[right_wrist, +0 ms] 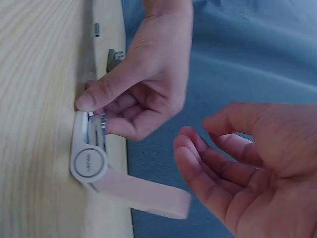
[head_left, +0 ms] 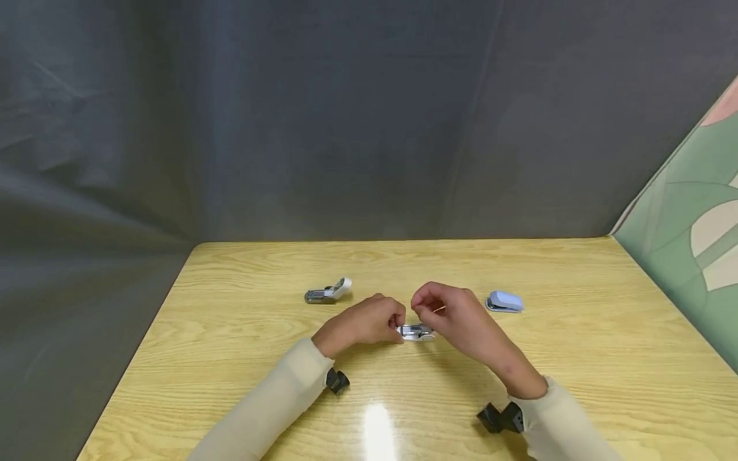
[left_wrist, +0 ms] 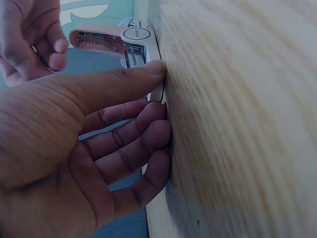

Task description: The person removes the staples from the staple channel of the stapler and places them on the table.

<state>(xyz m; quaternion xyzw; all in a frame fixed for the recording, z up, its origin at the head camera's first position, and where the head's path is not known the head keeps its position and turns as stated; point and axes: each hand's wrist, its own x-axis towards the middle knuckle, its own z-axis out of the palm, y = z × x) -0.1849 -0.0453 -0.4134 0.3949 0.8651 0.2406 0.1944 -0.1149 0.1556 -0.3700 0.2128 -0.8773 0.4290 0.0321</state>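
Observation:
A pink and white stapler lies on the table with its top swung up; in the right wrist view its pink top arm tilts away from the white base, showing the metal staple channel. My left hand pinches the end of the base, the thumb along its side and the fingertips down at the tabletop. My right hand hovers beside the raised top, apart from it. Its fingers bend loosely towards the thumb, and a gap with nothing in it shows between them.
A grey stapler with a raised white top lies behind my left hand. To the right, a light blue stapler rests on the wooden table. A dark curtain stands along the table's back edge, and a patterned green cloth at the right.

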